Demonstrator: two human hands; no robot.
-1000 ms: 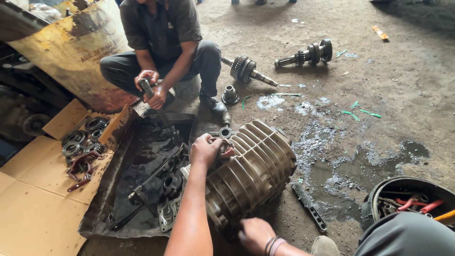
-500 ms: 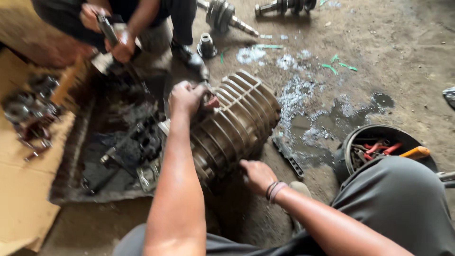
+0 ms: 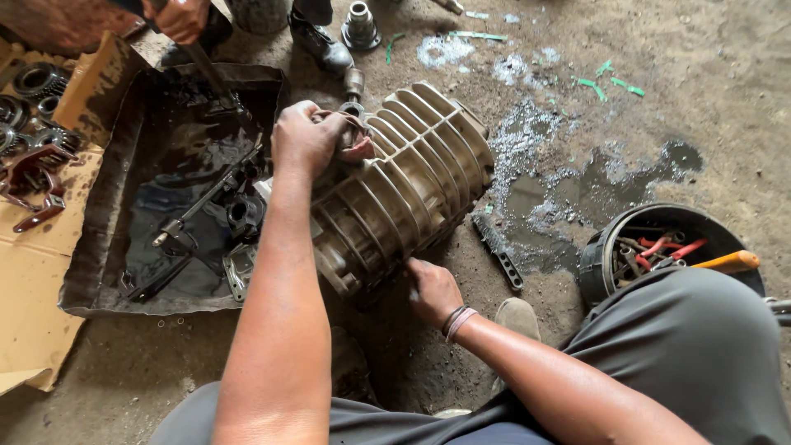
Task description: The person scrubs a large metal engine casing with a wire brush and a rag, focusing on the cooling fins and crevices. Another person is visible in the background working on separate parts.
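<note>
A ribbed grey metal gearbox housing [image 3: 412, 181] lies on its side on the dirty concrete floor. My left hand [image 3: 309, 136] grips its upper left end, fingers closed around a reddish rag [image 3: 358, 148] pressed on the casing. My right hand [image 3: 432, 290] rests against the housing's lower edge near the floor, with bands on the wrist. Left of the housing, a black oily tray [image 3: 107, 206] holds dark metal shafts and parts [image 3: 222, 202].
Another person's hand [image 3: 177, 18] holds a tool over the tray's far end; their shoe [image 3: 321, 45] is beside it. Gears [image 3: 33, 91] lie on cardboard at left. A black bucket [image 3: 597, 255] of tools stands right. A flat metal bar [image 3: 500, 251] and oily puddle [image 3: 593, 181] lie nearby.
The view has tilted down and closer to the housing. My right hand has stayed at the lower edge, my left still on the upper end. The other person is now mostly out of view.
</note>
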